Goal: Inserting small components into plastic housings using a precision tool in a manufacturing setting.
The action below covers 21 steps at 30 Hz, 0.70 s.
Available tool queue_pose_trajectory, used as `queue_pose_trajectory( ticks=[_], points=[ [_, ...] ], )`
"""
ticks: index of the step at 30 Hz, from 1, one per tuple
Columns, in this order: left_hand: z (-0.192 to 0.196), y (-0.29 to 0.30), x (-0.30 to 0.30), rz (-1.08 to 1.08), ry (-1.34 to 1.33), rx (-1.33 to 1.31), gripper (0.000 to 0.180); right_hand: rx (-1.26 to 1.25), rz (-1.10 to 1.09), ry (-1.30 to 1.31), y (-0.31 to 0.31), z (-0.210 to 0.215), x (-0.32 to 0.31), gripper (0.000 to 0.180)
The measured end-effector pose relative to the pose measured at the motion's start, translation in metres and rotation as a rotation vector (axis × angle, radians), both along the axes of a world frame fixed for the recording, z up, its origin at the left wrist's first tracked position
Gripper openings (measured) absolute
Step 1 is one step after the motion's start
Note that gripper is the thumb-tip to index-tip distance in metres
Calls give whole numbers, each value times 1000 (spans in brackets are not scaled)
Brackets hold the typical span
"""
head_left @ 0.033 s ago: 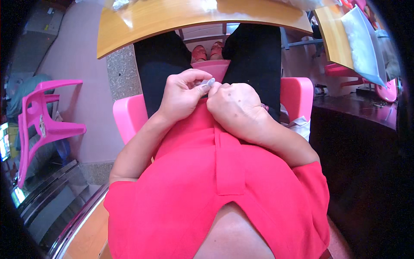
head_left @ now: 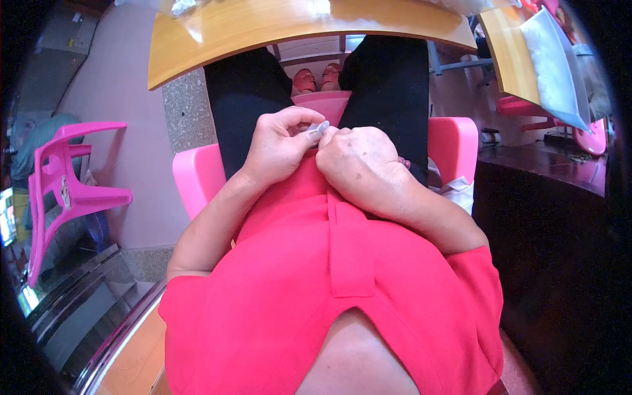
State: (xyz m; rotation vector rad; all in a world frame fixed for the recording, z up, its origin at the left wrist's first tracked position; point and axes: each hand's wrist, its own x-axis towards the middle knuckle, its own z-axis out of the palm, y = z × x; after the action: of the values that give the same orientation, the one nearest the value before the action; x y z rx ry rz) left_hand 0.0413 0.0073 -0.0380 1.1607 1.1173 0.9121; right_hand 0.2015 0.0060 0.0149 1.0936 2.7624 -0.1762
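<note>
In front of my waist, my two hands meet over my lap. Between its thumb and index finger, my left hand (head_left: pixel 276 141) pinches a small white piece (head_left: pixel 320 127) with a rounded end, too small to name. My right hand (head_left: pixel 359 155) is curled up against it, back of the hand toward me. Its fingertips are mostly hidden, and whatever they grip does not show. The thumb side of the right hand touches or nearly touches the white piece.
A wooden table edge (head_left: pixel 309 29) lies beyond my knees. I sit in a pink plastic chair with an armrest (head_left: pixel 454 151) on each side. Another pink chair (head_left: pixel 82 191) stands at left. On a second table at right is a tray of white material (head_left: pixel 553 72).
</note>
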Motion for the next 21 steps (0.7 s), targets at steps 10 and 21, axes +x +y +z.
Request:
queue_pose_trajectory(
  ticks=[10, 21],
  points=[
    [6, 11, -26, 38, -503, -81, 20, -27, -176, 290, 16, 24, 23, 19],
    [13, 6, -30, 11, -574, -53, 22, 54, -77, 335, 5, 27, 11, 12]
  ],
)
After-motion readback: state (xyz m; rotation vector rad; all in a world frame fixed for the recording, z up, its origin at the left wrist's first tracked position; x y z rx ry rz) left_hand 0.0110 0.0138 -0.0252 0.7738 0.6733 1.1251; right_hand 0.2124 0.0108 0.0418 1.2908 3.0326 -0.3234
